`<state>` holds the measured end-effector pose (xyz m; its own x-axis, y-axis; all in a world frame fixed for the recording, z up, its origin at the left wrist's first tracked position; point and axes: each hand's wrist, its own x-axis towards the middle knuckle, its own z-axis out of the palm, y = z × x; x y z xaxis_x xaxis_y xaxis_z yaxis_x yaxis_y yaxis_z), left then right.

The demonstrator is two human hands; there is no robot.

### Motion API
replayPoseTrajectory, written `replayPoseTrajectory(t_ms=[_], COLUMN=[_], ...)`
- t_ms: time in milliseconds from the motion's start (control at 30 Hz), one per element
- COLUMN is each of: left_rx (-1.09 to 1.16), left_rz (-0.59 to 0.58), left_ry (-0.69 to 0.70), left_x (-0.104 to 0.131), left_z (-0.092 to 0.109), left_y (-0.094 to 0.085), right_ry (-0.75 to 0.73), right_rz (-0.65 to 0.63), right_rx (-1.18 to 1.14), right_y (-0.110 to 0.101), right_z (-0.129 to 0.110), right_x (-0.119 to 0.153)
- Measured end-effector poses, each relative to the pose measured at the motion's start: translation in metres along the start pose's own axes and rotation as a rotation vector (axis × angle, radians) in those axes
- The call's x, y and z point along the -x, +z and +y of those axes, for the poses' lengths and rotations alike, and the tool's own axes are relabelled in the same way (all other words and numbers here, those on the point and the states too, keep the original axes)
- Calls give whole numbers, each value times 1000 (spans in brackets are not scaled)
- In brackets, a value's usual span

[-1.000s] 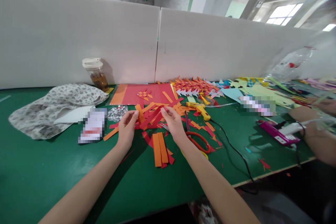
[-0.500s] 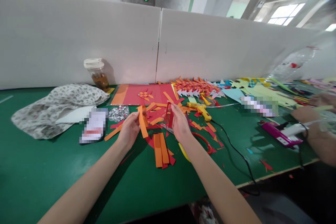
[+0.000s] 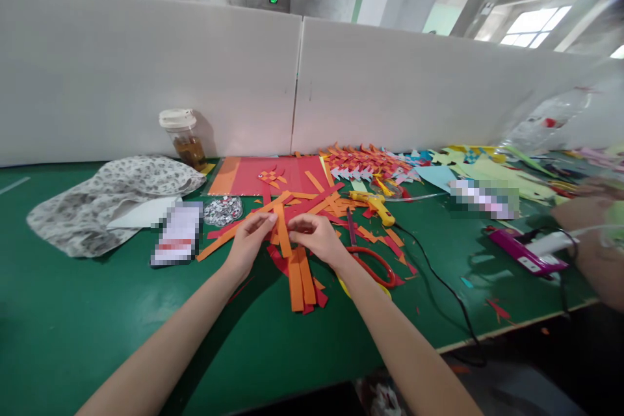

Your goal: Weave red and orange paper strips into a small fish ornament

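Note:
My left hand (image 3: 252,240) pinches an orange paper strip (image 3: 282,234) near its upper part, holding it upright. On the strip's other side, my right hand (image 3: 316,237) has curled fingers, with the fingertips at the strip's right edge. Just below lie orange strips (image 3: 295,283) side by side over red paper pieces. Behind the hands spreads a pile of red and orange strips (image 3: 319,198). Scissors with red-orange handles (image 3: 373,266) lie by my right wrist, and a yellow-handled tool (image 3: 344,287) is partly hidden under that forearm.
A yellow glue gun (image 3: 380,208) trails a black cord. Behind are a woven paper fish (image 3: 272,176) on red sheets and a heap of woven pieces (image 3: 365,159). Left are a bag of small eyes (image 3: 223,210), a phone (image 3: 178,234), cloth (image 3: 112,201) and a cup (image 3: 185,140). Another person's arm (image 3: 585,240) is at right.
My right hand has let go of the red piece it held and moved left and down to the orange strip. My left hand has shifted slightly right with the strip.

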<state>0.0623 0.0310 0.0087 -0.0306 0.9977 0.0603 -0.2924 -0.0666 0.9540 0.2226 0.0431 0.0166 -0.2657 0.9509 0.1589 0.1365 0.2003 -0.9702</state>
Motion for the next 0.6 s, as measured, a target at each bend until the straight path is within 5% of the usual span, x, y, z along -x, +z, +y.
replayPoseTrajectory(t_ms=[300, 500, 600], left_rx=[-139, -203, -239], left_rz=[-62, -93, -127], left_ry=[61, 74, 82], left_x=[2, 2, 4], left_z=[-2, -1, 0], left_y=[4, 4, 5], right_ry=[0, -44, -73], right_rz=[135, 333, 228], right_rx=[-29, 72, 100], right_y=[-1, -2, -2], right_z=[1, -1, -3], right_x=[-2, -6, -4])
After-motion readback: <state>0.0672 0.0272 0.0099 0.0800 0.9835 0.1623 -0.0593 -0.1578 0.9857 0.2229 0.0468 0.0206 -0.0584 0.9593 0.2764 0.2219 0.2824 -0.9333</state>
